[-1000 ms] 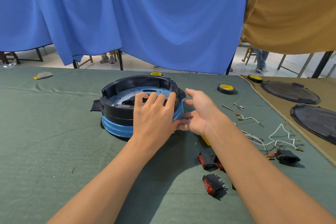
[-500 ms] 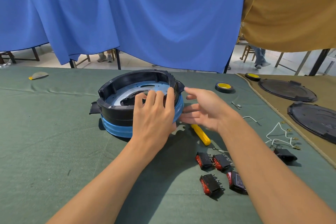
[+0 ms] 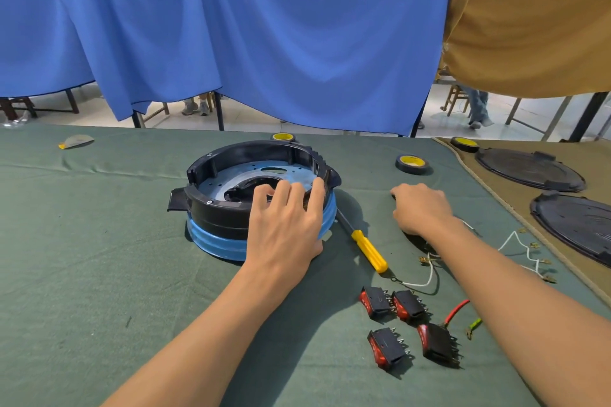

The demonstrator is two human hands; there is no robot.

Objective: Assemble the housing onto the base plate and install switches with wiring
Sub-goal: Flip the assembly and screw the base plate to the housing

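housing (image 3: 215,208) sits on blue base plate (image 3: 218,243), 11 o'clock | your left hand (image 3: 284,225) grips its 4 o'clock rim, fingers curled over | screwdriver (image 3: 368,249) just beside | your right hand (image 3: 420,208) at 3 o'clock, knuckles up, grip hidden: cannot tell | four switches (image 3: 406,307) at 5 o'clock
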